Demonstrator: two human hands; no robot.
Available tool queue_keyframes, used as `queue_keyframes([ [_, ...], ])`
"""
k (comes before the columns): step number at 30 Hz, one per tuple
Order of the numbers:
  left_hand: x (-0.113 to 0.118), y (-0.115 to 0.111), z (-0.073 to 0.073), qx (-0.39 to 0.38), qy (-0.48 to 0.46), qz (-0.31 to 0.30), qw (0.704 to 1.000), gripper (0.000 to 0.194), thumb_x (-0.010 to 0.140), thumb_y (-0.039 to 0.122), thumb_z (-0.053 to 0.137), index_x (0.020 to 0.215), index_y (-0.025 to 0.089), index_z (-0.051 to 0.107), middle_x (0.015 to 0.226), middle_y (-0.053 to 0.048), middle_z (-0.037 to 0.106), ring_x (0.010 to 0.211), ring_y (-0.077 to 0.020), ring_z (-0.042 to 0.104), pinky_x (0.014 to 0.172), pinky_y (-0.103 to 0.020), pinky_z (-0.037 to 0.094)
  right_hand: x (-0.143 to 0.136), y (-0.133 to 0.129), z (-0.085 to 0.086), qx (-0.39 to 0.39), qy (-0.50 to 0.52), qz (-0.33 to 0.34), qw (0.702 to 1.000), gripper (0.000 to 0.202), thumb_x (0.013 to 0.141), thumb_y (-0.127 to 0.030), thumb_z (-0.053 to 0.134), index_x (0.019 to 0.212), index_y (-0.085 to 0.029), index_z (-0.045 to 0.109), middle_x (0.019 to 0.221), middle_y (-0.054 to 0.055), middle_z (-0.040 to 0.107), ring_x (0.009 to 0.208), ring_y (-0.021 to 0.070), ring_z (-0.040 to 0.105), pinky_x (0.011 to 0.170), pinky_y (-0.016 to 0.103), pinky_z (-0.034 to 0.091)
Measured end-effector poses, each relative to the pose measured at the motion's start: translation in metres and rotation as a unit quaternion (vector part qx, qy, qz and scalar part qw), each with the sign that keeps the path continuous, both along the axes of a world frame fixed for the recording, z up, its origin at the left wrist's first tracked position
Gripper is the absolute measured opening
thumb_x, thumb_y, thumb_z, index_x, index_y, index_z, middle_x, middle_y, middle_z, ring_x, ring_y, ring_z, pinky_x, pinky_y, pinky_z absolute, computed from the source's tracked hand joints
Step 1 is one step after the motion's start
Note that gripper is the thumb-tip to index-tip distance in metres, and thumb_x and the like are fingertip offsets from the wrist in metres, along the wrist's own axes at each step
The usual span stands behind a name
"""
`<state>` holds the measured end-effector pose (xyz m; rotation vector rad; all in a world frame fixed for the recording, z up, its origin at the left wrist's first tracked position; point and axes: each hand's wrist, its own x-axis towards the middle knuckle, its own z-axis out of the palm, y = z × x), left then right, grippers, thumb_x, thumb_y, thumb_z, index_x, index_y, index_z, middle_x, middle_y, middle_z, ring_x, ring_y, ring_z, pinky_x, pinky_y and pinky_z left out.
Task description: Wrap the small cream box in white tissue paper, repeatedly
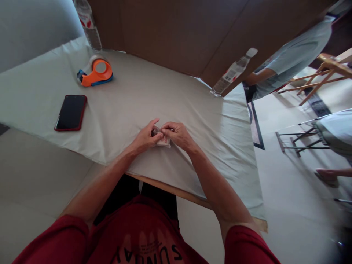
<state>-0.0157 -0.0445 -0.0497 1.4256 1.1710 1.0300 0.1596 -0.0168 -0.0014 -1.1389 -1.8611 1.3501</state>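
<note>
Near the front edge of the cloth-covered table (132,95), both hands meet at a small clear plastic packet (164,141) with reddish print. My left hand (147,137) grips its left side between thumb and fingers. From the right, my right hand (177,134) pinches the packet's upper part with thumb and forefinger. The packet's lower edge shows just below the fingers; what it contains is too small to make out, and part of it is hidden behind my fingers.
An orange tape dispenser (97,75) and a dark phone (70,112) lie on the left. Water bottles stand at back left (89,27) and right (231,75), beside a brown partition (176,33). Another person (297,55) is behind it; stools stand at right.
</note>
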Motion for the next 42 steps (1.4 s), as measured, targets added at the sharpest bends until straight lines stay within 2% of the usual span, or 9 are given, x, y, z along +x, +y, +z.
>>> queue_keyframes([
  [6,-0.003,-0.001,0.004,0.004,0.003,-0.001,1.000,0.065,0.081,0.038,0.067,0.139,0.012,0.053,0.104,-0.009,0.069,0.084,-0.0156,0.063,0.076,-0.029,0.049,0.001,0.004,-0.002,0.060,-0.044,-0.003,0.997,0.018,0.081,-0.034,0.060,0.078,-0.020,0.072,0.076,0.003,0.071,0.075,0.0172,0.063,0.072,0.029,0.047],
  [13,-0.009,-0.002,0.010,-0.036,-0.077,-0.027,0.996,0.073,0.076,0.032,0.069,0.143,0.012,0.045,0.107,-0.011,0.070,0.085,-0.0163,0.066,0.073,-0.028,0.049,-0.002,0.006,-0.007,0.100,-0.065,-0.022,0.993,0.022,0.080,-0.033,0.059,0.080,-0.019,0.076,0.078,0.003,0.074,0.073,0.0164,0.062,0.072,0.029,0.045],
  [21,-0.007,0.000,0.011,-0.047,-0.078,-0.028,0.995,0.067,0.077,0.032,0.067,0.138,0.015,0.048,0.103,-0.008,0.072,0.086,-0.0159,0.065,0.076,-0.028,0.047,0.005,0.023,0.012,0.126,-0.161,0.088,0.975,0.021,0.081,-0.026,0.059,0.080,-0.022,0.080,0.075,0.002,0.076,0.071,0.0180,0.065,0.072,0.031,0.044],
  [24,-0.007,0.000,0.011,-0.051,-0.078,-0.022,0.995,0.064,0.078,0.031,0.067,0.138,0.015,0.049,0.102,-0.008,0.070,0.084,-0.0153,0.064,0.075,-0.028,0.047,0.006,0.012,0.011,0.216,-0.216,0.082,0.949,0.023,0.088,-0.023,0.057,0.083,-0.024,0.080,0.086,0.004,0.079,0.084,0.0212,0.069,0.087,0.037,0.044],
  [27,-0.008,-0.001,0.012,-0.050,-0.074,-0.020,0.996,0.064,0.079,0.031,0.067,0.138,0.014,0.050,0.102,-0.007,0.068,0.083,-0.0150,0.063,0.074,-0.028,0.048,0.010,-0.012,0.004,0.310,-0.260,0.082,0.911,0.022,0.094,-0.031,0.058,0.103,-0.023,0.077,0.107,0.009,0.078,0.102,0.0253,0.068,0.104,0.045,0.035],
  [30,-0.009,-0.002,0.011,-0.043,-0.067,-0.025,0.997,0.061,0.082,0.031,0.065,0.139,0.014,0.050,0.103,-0.007,0.068,0.085,-0.0144,0.063,0.076,-0.027,0.048,0.016,-0.032,-0.007,0.380,-0.301,0.070,0.872,0.037,0.098,-0.039,0.057,0.128,-0.019,0.067,0.132,0.016,0.069,0.124,0.0301,0.059,0.108,0.047,0.031],
  [33,-0.008,-0.002,0.008,-0.037,-0.059,-0.018,0.997,0.059,0.084,0.030,0.063,0.139,0.014,0.051,0.103,-0.007,0.067,0.083,-0.0133,0.062,0.074,-0.025,0.048,0.017,-0.038,-0.018,0.421,-0.337,0.050,0.841,0.039,0.103,-0.037,0.049,0.134,-0.019,0.062,0.142,0.017,0.062,0.136,0.0305,0.051,0.108,0.046,0.032],
  [37,-0.006,-0.003,0.006,-0.023,-0.031,0.010,0.999,0.055,0.085,0.030,0.061,0.137,0.013,0.053,0.104,-0.007,0.067,0.085,-0.0140,0.063,0.076,-0.027,0.051,0.018,-0.039,-0.022,0.458,-0.324,0.025,0.827,0.036,0.102,-0.041,0.050,0.131,-0.024,0.065,0.143,0.016,0.060,0.133,0.0296,0.052,0.106,0.047,0.036],
  [42,-0.020,-0.019,0.014,0.050,0.101,0.072,0.991,0.051,0.092,0.035,0.053,0.138,0.013,0.054,0.121,-0.015,0.067,0.104,-0.0221,0.065,0.087,-0.036,0.055,0.042,-0.066,-0.027,0.463,-0.268,-0.068,0.842,0.033,0.102,-0.040,0.051,0.125,-0.022,0.067,0.142,0.015,0.061,0.129,0.0277,0.057,0.105,0.045,0.041],
])
